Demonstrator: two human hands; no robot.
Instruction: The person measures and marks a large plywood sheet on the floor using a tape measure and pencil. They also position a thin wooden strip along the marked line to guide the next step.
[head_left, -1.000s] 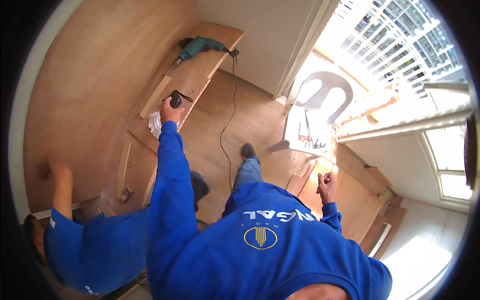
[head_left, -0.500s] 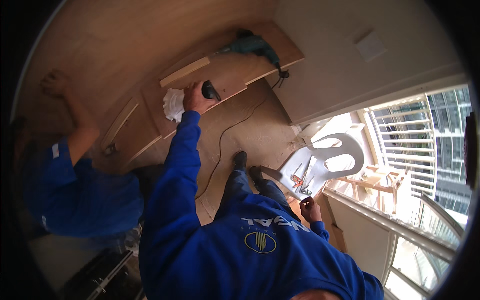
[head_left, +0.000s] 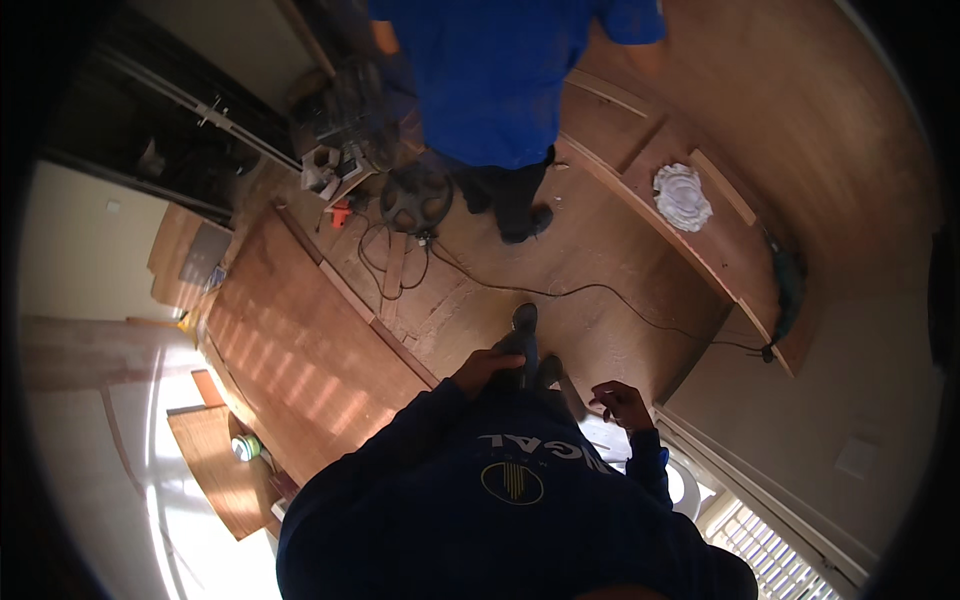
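My left hand (head_left: pixel 488 369) is in front of my legs, its fingers closed. Whatever it holds blends with the dark trouser leg behind it, so I cannot make it out. My right hand (head_left: pixel 622 404) has its fingers bent inward above the pale plastic chair (head_left: pixel 680 488), mostly hidden by my sleeve and body. Any small thing in those fingers is too small to tell. Away to the right, a white cloth (head_left: pixel 682 197) lies bunched on the curved wooden panel (head_left: pixel 640 190). A green power drill (head_left: pixel 788 290) rests at that panel's near end.
A co-worker in a blue shirt (head_left: pixel 490 90) stands at the far side. A black cable (head_left: pixel 590 288) crosses the floor from a cable reel (head_left: pixel 416 200). To the left lie a large wooden board (head_left: pixel 300 340) and a smaller wooden piece (head_left: pixel 220 460) bearing a round tin (head_left: pixel 246 447).
My view has swung left. My left hand has come off the panel, back to my body; the black object it held no longer shows clearly. The cloth stays on the panel.
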